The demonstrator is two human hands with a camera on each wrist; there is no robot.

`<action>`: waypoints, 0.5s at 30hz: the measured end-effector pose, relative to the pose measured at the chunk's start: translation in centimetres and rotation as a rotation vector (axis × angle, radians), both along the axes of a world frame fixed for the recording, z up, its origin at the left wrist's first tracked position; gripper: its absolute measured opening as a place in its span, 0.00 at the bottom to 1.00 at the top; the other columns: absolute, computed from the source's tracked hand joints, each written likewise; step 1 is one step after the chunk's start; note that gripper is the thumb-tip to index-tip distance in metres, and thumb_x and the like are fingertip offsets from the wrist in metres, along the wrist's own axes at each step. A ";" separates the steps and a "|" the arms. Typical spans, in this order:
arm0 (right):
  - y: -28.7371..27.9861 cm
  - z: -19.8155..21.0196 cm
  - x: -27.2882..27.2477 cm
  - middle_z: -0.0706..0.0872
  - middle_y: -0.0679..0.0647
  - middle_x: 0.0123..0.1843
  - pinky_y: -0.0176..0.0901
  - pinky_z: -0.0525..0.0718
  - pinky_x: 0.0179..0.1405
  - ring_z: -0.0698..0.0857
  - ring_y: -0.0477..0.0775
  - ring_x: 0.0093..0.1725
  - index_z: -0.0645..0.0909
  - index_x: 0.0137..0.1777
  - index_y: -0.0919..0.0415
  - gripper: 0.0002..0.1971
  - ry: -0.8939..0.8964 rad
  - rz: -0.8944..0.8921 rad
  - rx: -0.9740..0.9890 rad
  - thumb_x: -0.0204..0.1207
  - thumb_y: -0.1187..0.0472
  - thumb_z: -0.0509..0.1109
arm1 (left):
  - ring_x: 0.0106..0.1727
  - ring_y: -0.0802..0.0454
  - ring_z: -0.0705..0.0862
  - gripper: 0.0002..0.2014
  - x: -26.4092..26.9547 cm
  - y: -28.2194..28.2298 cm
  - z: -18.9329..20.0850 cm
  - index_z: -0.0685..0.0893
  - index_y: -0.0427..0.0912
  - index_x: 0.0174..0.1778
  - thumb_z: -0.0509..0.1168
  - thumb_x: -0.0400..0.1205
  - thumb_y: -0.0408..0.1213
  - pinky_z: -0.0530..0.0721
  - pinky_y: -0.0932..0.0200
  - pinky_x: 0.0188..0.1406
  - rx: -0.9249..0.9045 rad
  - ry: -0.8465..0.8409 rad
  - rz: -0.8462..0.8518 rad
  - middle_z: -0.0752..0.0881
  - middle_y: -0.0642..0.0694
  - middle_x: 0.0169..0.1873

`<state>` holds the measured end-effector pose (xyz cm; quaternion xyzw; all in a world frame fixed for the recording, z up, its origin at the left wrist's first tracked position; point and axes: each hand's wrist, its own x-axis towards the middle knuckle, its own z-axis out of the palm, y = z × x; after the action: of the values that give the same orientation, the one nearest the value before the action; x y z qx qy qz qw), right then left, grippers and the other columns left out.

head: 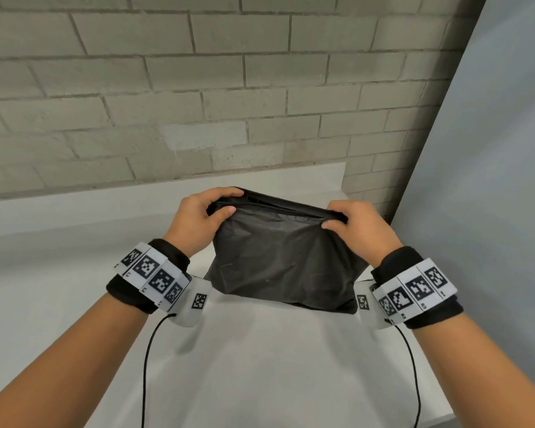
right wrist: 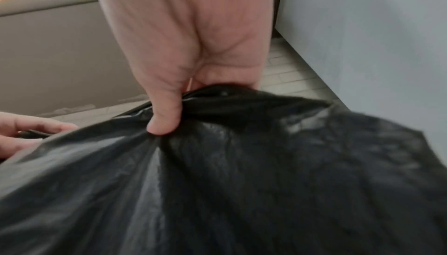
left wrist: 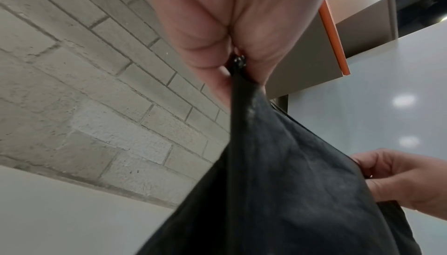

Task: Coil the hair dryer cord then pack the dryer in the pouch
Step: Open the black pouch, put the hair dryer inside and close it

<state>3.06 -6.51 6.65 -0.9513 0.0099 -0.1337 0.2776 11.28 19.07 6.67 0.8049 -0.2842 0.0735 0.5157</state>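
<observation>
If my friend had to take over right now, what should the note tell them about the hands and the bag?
Left hand: grips the left end of the pouch's top edge; a zipper part shows between its fingers in the left wrist view.
Right hand: pinches the right end of the same edge.
Black pouch: held up by both hands, its bottom at or just above the white table.
Done: the dryer and cord are nowhere in view; the pouch bulges, so they are probably inside, but this cannot be confirmed.
Left: check the top opening and zip it shut if needed, then set the pouch down.
</observation>
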 end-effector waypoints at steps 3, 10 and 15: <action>0.8 0.1 0.1 0.84 0.57 0.39 0.49 0.79 0.46 0.82 0.61 0.45 0.81 0.45 0.61 0.04 -0.053 -0.096 -0.074 0.76 0.63 0.65 | 0.45 0.66 0.85 0.18 -0.2 0.0 -0.2 0.74 0.54 0.58 0.63 0.78 0.27 0.83 0.71 0.50 -0.062 0.054 -0.016 0.85 0.54 0.45; 6.8 -0.6 1.2 0.79 0.53 0.68 0.61 0.50 0.79 0.73 0.57 0.70 0.68 0.73 0.53 0.23 -0.134 -0.002 -0.262 0.78 0.57 0.62 | 0.38 0.70 0.83 0.06 0.4 -0.9 -0.1 0.82 0.42 0.42 0.71 0.73 0.28 0.81 0.77 0.46 -0.156 -0.006 0.112 0.84 0.56 0.37; 7.9 -1.5 2.7 0.87 0.50 0.55 0.48 0.59 0.65 0.76 0.57 0.60 0.82 0.56 0.55 0.10 -0.246 -0.090 -0.159 0.80 0.57 0.62 | 0.43 0.65 0.84 0.10 0.6 -0.3 -0.1 0.84 0.47 0.42 0.70 0.73 0.26 0.81 0.75 0.49 -0.138 0.027 0.031 0.85 0.57 0.41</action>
<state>5.75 1.42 5.16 -0.9454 0.0079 -0.2617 0.1940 11.91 18.76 6.54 0.7726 -0.2591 0.0899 0.5726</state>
